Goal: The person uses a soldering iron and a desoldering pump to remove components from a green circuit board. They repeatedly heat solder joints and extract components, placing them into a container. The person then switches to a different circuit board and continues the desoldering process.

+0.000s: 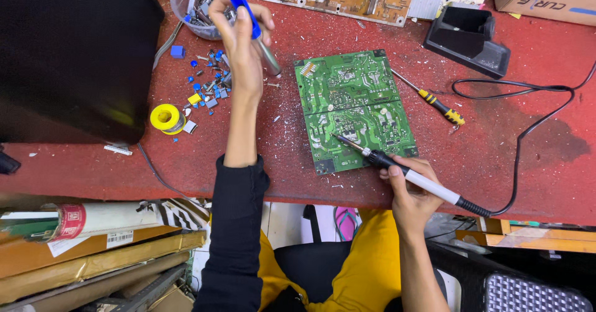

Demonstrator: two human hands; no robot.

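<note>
A: What is held by each hand, relative to the green rectangular printed circuit board [354, 109] lying flat on the red worktop [509, 144]?

B: A soldering iron with a black grip and white handle [410, 176] is pinched between the thumb and curled fingers of the right hand [411, 191], just below the board's lower right corner. Its metal tip is laid on the lower half of the board. The iron's black cord [528, 110] is looped to the right of the board.

A: And the left hand [241, 42]?

B: A blue-handled desoldering pump with a metal nozzle [251, 20] is gripped by it, fingers closed around the shaft, to the upper left of the board. The nozzle is pointed down toward the worktop, close to the board's left edge but apart from it.

A: What else is shown around the board?

B: A yellow-and-black-handled screwdriver [434, 104] is seen just to its right. A black soldering iron stand [469, 39] is placed beyond its upper right corner. Scattered small blue components [208, 82] and a yellow spool of solder wire [166, 117] are found to its left. A clear plastic bowl of parts [192, 8] is set farther up on the left.
</note>
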